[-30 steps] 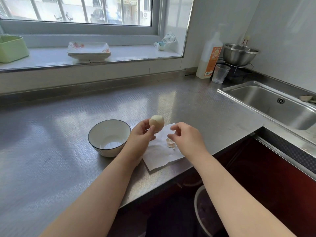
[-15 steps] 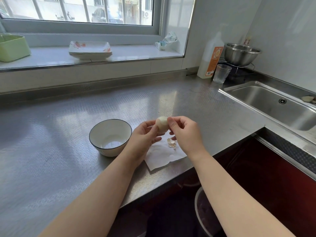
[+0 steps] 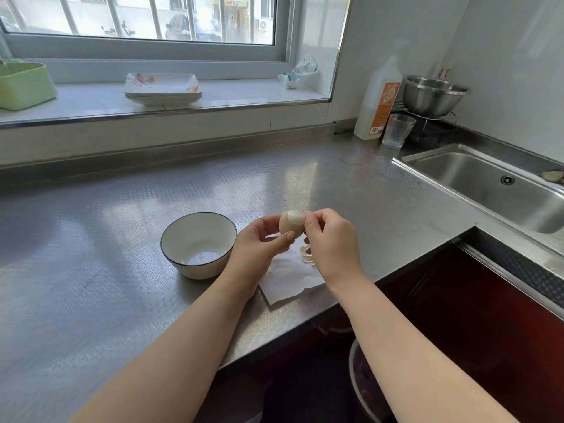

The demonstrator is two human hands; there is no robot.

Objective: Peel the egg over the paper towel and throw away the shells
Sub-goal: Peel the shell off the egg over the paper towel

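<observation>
While both hands meet over the front edge of the steel counter [image 3: 128, 270], everything else in the kitchen lies around that grip. Largest is the counter itself, running away from the hands toward the window sill [image 3: 91, 100] at the back. Off to the right of the grip, well apart, the steel sink [image 3: 494, 190] is sunk into the counter, and behind it stand a steel mixing bowl [image 3: 432, 94], a white bottle with an orange label [image 3: 380, 102] and a clear plastic cup [image 3: 397, 130]. On the sill, far beyond the grip, sit a green container [image 3: 24, 85] and a stack of patterned plates [image 3: 163, 88].

Just left of the grip, close by the left wrist, a white bowl with a dark rim [image 3: 198, 244] stands on the counter. Directly under the hands lies the paper towel [image 3: 290, 279], reaching to the counter's edge. The left hand [image 3: 259, 250] pinches the egg [image 3: 290, 222] from below and from the side, thumb and fingers closed around it, holding it above the towel. The right hand [image 3: 332, 239] closes on the egg's right side, its fingertips pressed on the shell near the top, where a paler peeled patch shows. Below the right hand, a bit of shell [image 3: 306, 254] rests on the towel.
</observation>
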